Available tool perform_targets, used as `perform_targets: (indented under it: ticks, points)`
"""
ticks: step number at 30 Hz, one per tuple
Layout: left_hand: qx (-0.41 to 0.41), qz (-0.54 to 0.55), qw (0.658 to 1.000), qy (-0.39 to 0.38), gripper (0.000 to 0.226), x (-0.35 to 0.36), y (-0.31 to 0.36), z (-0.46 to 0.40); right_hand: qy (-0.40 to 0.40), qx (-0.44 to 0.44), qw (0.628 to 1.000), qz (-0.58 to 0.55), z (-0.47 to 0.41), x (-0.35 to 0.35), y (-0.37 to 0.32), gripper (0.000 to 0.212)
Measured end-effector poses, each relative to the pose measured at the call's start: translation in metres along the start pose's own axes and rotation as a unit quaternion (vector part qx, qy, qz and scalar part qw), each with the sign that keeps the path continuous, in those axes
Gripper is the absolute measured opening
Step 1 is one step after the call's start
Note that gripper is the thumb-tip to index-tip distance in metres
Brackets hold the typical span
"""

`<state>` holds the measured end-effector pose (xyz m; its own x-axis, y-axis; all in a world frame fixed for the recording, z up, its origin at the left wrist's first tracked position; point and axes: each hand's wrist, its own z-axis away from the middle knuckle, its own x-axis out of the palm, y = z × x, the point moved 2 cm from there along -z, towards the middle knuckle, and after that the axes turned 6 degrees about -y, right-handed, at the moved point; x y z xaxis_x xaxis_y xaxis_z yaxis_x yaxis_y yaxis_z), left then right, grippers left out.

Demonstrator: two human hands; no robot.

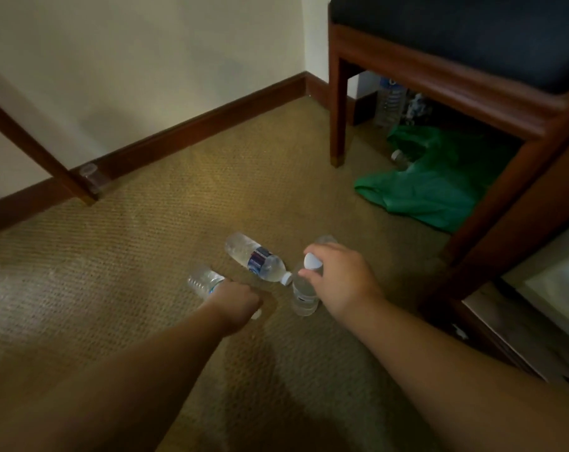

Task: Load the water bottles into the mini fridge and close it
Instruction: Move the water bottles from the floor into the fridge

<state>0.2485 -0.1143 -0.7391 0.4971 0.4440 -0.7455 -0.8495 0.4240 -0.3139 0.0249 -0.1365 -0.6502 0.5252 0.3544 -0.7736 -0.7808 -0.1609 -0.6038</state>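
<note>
Bottles are gathered from the carpet [146, 256]: left hand [236, 303] is wrapped round a lying bottle [203, 282], right hand [337, 275] pinches an upright bottle [304, 296] near its cap, probably for carrying. A third bottle [257, 261] lies between; fridge is not identified.

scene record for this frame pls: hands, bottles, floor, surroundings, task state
left hand: grips a lying bottle near its cap end
right hand: grips the neck of an upright bottle
loose bottle: lies on the carpet between the hands, cap toward the upright bottle
surroundings: wooden chair with dark seat; green bag beneath it
other bottles: one stands under the chair, blurred
mini fridge: not clearly identifiable
task state: no bottle loaded yet
</note>
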Motion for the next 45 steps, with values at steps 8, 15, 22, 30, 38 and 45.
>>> perform_targets:
  ticks: [8, 15, 22, 30, 38, 45]
  points:
    - [0.118, 0.285, 0.949, 0.064, 0.037, -0.134, -0.022, 0.058, 0.114, -0.020, 0.993, -0.034, 0.062, -0.090, 0.012, 0.035]
    - [0.253, 0.347, 0.898, 0.093, 0.046, -0.241, 0.035, 0.099, 0.315, -0.045, 0.948, -0.016, 0.166, -0.199, 0.026, 0.035]
    - [0.366, 0.441, 0.784, 0.241, 0.037, -0.318, 0.118, 0.141, 0.493, 0.034, 0.869, 0.020, 0.240, -0.255, 0.057, 0.035]
    - [0.369, 0.412, 0.749, 0.365, 0.026, -0.366, 0.188, 0.143, 0.489, 0.129, 0.856, 0.103, 0.249, -0.280, 0.114, 0.037]
    - [0.307, 0.401, 0.782, 0.365, 0.033, -0.404, 0.233, 0.114, 0.400, 0.149, 0.888, 0.170, 0.211, -0.319, 0.145, 0.034]
    - [0.294, 0.411, 0.787, 0.353, 0.025, -0.416, 0.248, 0.096, 0.349, 0.200, 0.884, 0.238, 0.187, -0.339, 0.180, 0.038]
